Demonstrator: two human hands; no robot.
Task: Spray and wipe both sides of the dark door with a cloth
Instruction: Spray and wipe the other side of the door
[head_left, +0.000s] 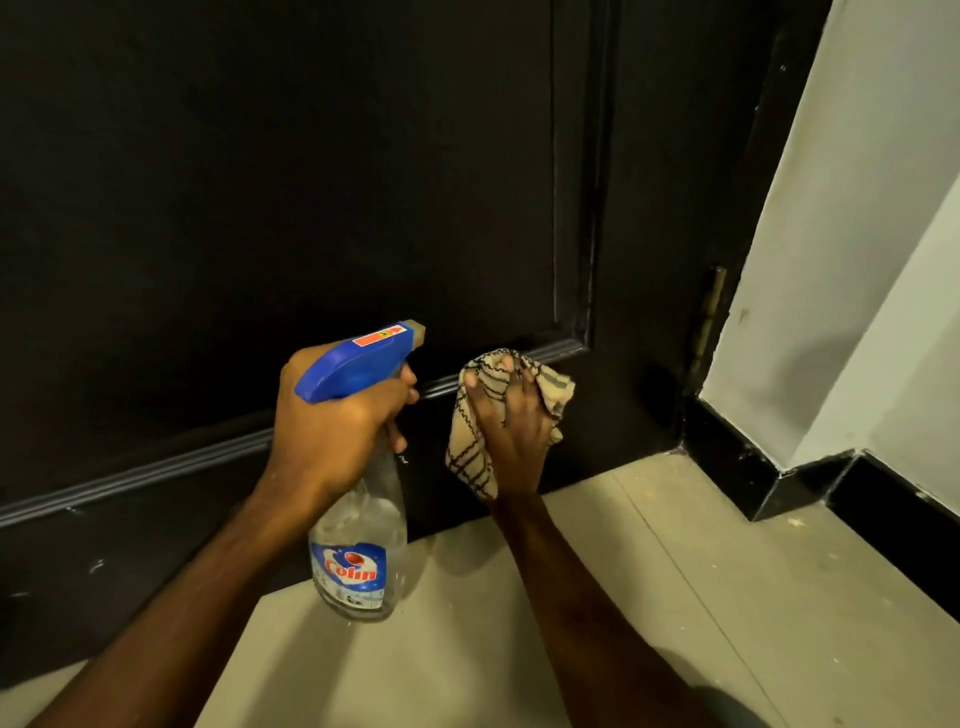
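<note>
The dark door (291, 197) fills most of the view, with a raised moulding running across its lower part. My left hand (332, 431) grips the neck of a clear spray bottle (361, 540) with a blue trigger head, its nozzle pointing at the door. My right hand (511, 436) holds a beige checked cloth (467, 452) bunched under its fingers and presses it against the door's bottom rail, just below the moulding's corner.
A brass hinge (710, 312) sits on the door's right edge beside the dark frame. A white wall (841, 260) with black skirting (810, 483) juts out at the right. Beige floor tiles (649, 597) run below the door.
</note>
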